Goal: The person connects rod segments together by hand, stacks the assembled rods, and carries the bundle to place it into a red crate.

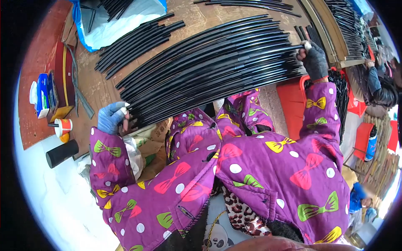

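Note:
Many long black rods [201,62] lie side by side across the brown work surface [90,79]. My left hand [112,117], in a grey-blue fingerless glove, is closed at the rods' left ends, thumb and fingers pinched around a rod end. My right hand [313,60], in a dark grey fingerless glove with light tape on a fingertip, pinches the right end of a rod at the upper right of the bundle. Shorter black rods [134,46] lie beyond the bundle, to the left.
A blue-edged white bag [125,31] holds black pieces at the top. Tissues [42,96], a paper cup [63,127] and a black cylinder [62,153] stand left. A red crate [291,102] sits below my right hand. Other people [377,81] are at the far right.

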`<control>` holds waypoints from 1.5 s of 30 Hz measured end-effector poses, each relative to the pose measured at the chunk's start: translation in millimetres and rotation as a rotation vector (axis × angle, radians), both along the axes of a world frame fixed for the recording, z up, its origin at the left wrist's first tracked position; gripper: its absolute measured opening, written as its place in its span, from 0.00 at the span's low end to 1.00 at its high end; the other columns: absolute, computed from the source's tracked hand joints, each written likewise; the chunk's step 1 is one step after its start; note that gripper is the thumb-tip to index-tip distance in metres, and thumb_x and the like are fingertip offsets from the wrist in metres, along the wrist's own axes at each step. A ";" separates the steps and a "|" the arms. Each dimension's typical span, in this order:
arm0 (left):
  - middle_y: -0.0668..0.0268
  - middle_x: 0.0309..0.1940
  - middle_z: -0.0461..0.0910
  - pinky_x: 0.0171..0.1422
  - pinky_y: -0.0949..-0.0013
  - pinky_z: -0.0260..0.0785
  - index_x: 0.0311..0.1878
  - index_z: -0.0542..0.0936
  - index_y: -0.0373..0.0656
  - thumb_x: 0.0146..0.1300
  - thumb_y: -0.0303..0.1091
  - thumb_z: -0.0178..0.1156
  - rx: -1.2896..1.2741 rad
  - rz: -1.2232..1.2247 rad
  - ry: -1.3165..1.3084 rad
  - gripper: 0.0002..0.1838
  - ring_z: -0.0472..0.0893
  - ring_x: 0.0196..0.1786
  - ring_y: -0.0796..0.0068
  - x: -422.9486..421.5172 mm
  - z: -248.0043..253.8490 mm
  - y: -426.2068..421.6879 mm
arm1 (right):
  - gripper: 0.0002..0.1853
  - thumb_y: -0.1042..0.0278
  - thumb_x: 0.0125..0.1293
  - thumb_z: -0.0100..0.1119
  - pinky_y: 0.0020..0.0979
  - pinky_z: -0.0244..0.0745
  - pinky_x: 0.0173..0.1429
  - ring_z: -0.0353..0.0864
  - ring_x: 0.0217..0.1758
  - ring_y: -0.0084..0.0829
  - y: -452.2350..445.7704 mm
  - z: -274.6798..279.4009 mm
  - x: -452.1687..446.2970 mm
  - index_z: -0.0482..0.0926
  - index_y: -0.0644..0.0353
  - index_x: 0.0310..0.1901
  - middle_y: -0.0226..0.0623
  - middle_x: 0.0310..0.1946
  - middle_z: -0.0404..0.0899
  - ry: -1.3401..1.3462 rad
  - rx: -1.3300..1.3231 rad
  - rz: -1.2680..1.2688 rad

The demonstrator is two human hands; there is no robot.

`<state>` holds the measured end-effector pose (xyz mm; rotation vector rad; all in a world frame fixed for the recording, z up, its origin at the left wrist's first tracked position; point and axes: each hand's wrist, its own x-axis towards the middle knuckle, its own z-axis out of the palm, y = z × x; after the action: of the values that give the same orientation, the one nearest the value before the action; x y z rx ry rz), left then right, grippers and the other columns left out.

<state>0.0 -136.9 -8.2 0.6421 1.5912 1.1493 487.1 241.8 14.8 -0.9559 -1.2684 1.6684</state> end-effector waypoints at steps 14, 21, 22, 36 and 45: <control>0.64 0.26 0.79 0.37 0.76 0.69 0.34 0.80 0.39 0.53 0.30 0.61 0.207 0.089 0.928 0.07 0.78 0.31 0.75 11.9 21.5 43.1 | 0.15 0.61 0.54 0.54 0.39 0.71 0.45 0.76 0.42 0.46 36.3 44.8 -80.5 0.76 0.56 0.43 0.46 0.36 0.78 -1.394 1.139 -0.086; 0.63 0.45 0.73 0.54 0.64 0.64 0.45 0.76 0.48 0.54 0.37 0.58 -0.039 -0.150 1.558 0.15 0.72 0.50 0.62 -6.4 12.6 104.1 | 0.20 0.66 0.56 0.51 0.40 0.69 0.51 0.74 0.48 0.45 60.7 48.2 -170.5 0.70 0.48 0.53 0.43 0.44 0.76 -1.900 1.147 0.185; 0.63 0.45 0.73 0.54 0.64 0.64 0.45 0.76 0.48 0.54 0.37 0.58 -0.046 -0.146 1.555 0.15 0.72 0.50 0.62 -10.3 11.0 106.8 | 0.22 0.66 0.56 0.50 0.40 0.69 0.51 0.74 0.48 0.45 60.3 48.9 -174.9 0.68 0.47 0.55 0.44 0.44 0.75 -1.958 1.075 0.242; 0.63 0.32 0.79 0.40 0.72 0.69 0.41 0.74 0.41 0.52 0.28 0.61 0.046 0.001 0.948 0.12 0.77 0.34 0.74 21.3 12.2 80.7 | 0.12 0.71 0.60 0.50 0.35 0.72 0.43 0.76 0.41 0.42 -41.2 77.7 -144.0 0.72 0.57 0.46 0.43 0.39 0.74 -0.948 1.428 0.443; 0.68 0.33 0.79 0.40 0.79 0.67 0.43 0.77 0.39 0.53 0.25 0.61 0.025 0.044 0.637 0.13 0.74 0.35 0.83 48.7 24.3 72.4 | 0.12 0.74 0.56 0.56 0.30 0.71 0.44 0.77 0.40 0.38 -84.1 50.4 -136.3 0.74 0.61 0.44 0.42 0.36 0.76 -0.708 1.205 0.517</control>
<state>48.7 -64.5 16.1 1.0670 2.1297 1.0517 350.8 157.7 65.2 -0.4225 -2.6785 0.5175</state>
